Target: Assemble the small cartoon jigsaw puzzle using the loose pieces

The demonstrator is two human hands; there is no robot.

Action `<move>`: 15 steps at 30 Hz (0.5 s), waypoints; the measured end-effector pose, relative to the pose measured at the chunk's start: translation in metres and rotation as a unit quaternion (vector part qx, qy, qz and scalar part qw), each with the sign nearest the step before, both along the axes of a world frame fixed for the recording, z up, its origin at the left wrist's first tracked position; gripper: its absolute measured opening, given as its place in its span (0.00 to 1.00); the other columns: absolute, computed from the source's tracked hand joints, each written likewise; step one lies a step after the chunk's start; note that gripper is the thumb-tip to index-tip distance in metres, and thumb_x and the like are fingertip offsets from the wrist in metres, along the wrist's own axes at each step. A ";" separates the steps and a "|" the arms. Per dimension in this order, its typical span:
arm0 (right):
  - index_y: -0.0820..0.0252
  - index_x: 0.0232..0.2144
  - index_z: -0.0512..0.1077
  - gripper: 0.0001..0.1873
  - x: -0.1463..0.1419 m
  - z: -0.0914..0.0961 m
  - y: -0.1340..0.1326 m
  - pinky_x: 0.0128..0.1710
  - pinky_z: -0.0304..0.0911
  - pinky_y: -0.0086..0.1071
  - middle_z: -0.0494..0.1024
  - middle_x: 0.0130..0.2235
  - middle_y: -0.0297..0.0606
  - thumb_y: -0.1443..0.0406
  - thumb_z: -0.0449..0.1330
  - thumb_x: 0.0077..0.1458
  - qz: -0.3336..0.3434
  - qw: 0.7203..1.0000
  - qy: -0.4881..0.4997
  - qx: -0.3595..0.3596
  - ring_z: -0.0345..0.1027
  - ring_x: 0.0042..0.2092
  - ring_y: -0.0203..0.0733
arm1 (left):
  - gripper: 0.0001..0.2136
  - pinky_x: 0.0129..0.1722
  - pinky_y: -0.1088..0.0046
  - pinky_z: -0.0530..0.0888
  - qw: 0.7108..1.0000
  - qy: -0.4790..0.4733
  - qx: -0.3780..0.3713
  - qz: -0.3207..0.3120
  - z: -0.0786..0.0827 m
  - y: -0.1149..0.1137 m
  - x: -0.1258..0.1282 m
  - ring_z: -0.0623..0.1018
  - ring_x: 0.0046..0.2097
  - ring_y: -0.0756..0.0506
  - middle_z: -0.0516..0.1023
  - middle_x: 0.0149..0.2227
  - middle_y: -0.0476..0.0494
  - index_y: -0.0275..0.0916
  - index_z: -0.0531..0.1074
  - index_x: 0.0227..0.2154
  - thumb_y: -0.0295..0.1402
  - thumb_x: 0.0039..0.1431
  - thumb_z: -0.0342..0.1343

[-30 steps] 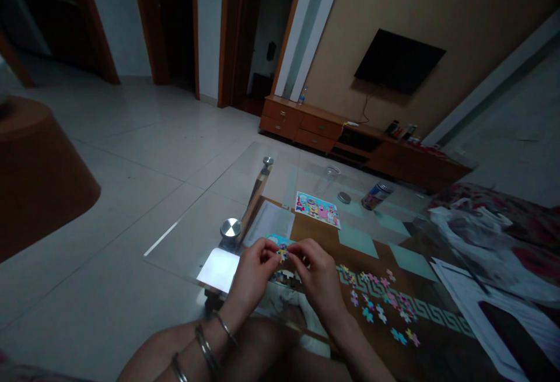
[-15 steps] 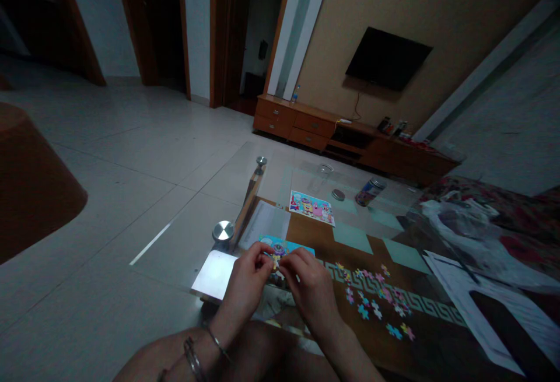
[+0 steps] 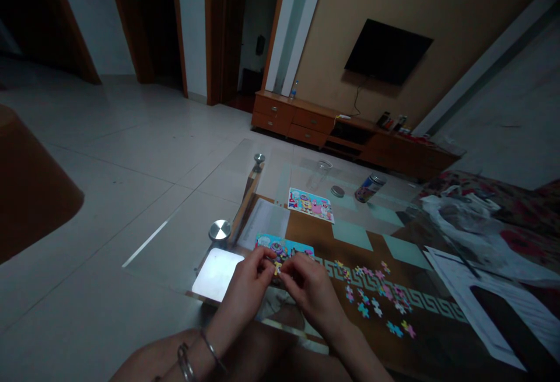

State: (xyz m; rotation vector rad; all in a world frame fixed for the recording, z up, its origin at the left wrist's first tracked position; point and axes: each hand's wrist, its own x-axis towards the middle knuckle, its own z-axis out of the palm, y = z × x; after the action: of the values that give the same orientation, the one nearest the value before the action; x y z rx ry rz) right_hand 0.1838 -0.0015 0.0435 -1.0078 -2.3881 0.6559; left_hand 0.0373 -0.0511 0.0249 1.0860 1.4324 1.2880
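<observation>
A small yellow jigsaw piece (image 3: 277,269) is pinched between the fingertips of the left hand (image 3: 245,294) and the right hand (image 3: 311,295), both closed narrowly upon it. It is held just above a blue printed puzzle section (image 3: 284,248), close to the near edge of the glass table top (image 3: 184,242). Loose pink, blue and yellow jigsaw pieces (image 3: 376,295) are scattered right of the hands on a brown patterned table mat (image 3: 306,236).

The held piece is judged liable to be dropped toward the person's lap (image 3: 262,358) if the grip slackens. The loose pieces could be displaced if brushed by the right forearm (image 3: 350,341). Dim lighting is judged likely to hinder colour matching.

A cartoon picture card (image 3: 310,204) is placed toward the far edge, beside a white printed sheet (image 3: 263,224); a drinks can (image 3: 370,188) is positioned far right. No brand or writing can be read on the card, sheet or can.
</observation>
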 end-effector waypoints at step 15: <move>0.60 0.28 0.70 0.04 -0.007 -0.012 0.029 0.31 0.54 0.28 0.73 0.30 0.34 0.71 0.58 0.52 -0.005 0.991 -0.130 0.034 0.64 0.31 0.36 | 0.09 0.43 0.61 0.69 0.934 0.323 0.109 0.108 -0.001 0.000 -0.018 0.70 0.42 0.42 0.72 0.36 0.43 0.39 0.70 0.34 0.25 0.58 0.44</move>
State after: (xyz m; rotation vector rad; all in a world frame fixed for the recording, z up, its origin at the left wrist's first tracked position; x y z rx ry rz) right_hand 0.1771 0.0274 0.0314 -1.1365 -2.6069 0.4578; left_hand 0.0196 -0.0508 0.0241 1.6410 1.9668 1.3275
